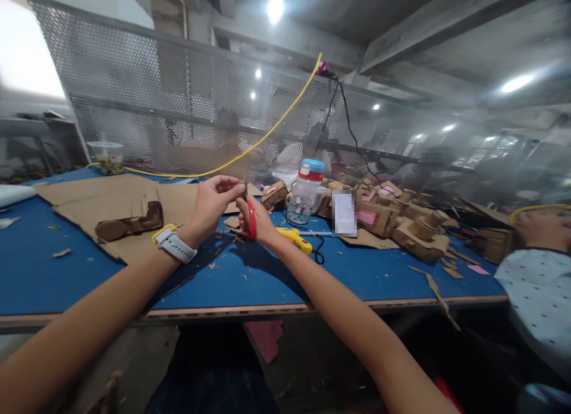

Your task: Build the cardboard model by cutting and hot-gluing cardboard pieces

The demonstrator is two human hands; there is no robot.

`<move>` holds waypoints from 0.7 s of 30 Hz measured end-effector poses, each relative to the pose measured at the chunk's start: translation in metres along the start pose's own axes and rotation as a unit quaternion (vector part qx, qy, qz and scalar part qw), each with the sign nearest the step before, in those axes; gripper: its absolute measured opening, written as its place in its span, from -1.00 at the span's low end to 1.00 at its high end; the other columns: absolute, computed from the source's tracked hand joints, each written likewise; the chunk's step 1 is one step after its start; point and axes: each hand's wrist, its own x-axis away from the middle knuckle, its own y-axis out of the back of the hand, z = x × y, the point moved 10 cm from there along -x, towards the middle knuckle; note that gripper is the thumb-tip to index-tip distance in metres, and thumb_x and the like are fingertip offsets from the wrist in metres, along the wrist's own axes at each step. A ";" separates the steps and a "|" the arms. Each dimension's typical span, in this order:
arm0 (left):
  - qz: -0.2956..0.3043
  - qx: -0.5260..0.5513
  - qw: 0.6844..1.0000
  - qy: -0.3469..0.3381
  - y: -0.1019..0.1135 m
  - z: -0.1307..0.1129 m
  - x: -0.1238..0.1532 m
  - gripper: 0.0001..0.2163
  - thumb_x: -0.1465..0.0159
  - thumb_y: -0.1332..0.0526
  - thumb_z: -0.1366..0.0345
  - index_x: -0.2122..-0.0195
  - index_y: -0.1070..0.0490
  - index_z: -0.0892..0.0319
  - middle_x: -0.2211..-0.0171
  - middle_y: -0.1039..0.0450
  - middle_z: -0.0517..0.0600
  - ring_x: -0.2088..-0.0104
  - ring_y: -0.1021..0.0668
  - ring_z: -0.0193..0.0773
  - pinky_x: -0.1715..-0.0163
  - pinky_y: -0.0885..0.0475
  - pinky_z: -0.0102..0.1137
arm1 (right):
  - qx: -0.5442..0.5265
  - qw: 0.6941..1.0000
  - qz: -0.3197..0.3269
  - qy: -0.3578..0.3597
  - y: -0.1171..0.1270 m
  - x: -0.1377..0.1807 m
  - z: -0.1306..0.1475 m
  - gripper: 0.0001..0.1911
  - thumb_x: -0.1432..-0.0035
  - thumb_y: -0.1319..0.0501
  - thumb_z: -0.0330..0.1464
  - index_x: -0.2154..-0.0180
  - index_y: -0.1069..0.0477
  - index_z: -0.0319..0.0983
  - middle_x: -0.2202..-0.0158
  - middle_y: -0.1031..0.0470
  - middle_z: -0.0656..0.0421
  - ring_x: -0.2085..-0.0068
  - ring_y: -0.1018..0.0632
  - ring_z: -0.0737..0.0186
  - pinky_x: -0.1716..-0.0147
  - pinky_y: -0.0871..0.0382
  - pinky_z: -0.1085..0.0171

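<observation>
My right hand (pixel 259 222) grips a pair of scissors (pixel 252 219) by the red handles, blades pointing up. Beside the blades, my left hand (pixel 216 201) is closed in a pinch at thumb and fingertips; whatever it may hold is too small to make out. A pale watch with a yellow case (pixel 175 245) is on the left wrist. Left of that hand, a dark brown, L-shaped cardboard piece (pixel 134 222) lies on a large flat cardboard sheet (pixel 84 197). Just right of the scissors, a yellow glue gun (pixel 298 240) rests on the table.
On the blue table (pixel 267 280) stand a clear bottle with a blue lid (pixel 306 194) and, far left, a plastic cup (pixel 107 157). Cardboard models (pixel 401 218) crowd the right. A yellow cable (pixel 267 134) crosses the mesh screen (pixel 147 81). A co-worker's spotted sleeve (pixel 537 292) shows at right.
</observation>
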 end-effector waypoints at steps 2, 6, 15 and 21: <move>-0.010 0.005 1.000 0.005 0.000 0.000 0.002 -0.72 0.16 -0.47 0.28 0.44 -0.48 0.24 0.50 -0.49 -0.06 0.45 -0.50 -0.35 0.34 -0.44 -0.41 | 0.000 1.000 0.014 0.002 -0.002 0.001 0.001 -0.44 -0.09 -0.07 0.19 0.17 -0.21 -0.14 0.58 -0.14 0.40 0.64 -0.24 0.47 0.66 -0.17 0.46; -0.005 0.018 1.000 0.021 0.002 0.002 0.000 -0.73 0.21 -0.46 0.33 0.45 -0.50 0.25 0.48 -0.51 -0.02 0.43 -0.52 -0.31 0.31 -0.47 -0.36 | 0.003 1.000 0.022 -0.018 -0.003 0.002 0.003 -0.42 -0.09 -0.02 0.22 0.24 -0.18 -0.15 0.57 -0.15 0.39 0.64 -0.24 0.48 0.67 -0.18 0.46; 0.008 0.009 0.999 0.034 0.002 0.001 -0.002 -0.75 0.23 -0.46 0.33 0.49 -0.54 0.27 0.50 -0.51 -0.02 0.44 -0.52 -0.31 0.26 -0.47 -0.35 | 0.014 1.000 0.016 -0.015 -0.001 0.001 0.002 -0.46 -0.11 -0.06 0.17 0.16 -0.22 -0.14 0.57 -0.15 0.39 0.65 -0.24 0.47 0.67 -0.18 0.44; 0.022 0.013 0.999 0.033 0.006 0.000 -0.006 -0.78 0.21 -0.45 0.34 0.50 -0.57 0.26 0.50 -0.52 0.00 0.43 -0.52 -0.31 0.25 -0.46 -0.35 | 0.040 0.999 0.004 -0.014 0.005 0.002 0.000 -0.53 -0.12 -0.11 0.12 0.30 -0.23 -0.15 0.59 -0.13 0.38 0.62 -0.24 0.47 0.64 -0.15 0.45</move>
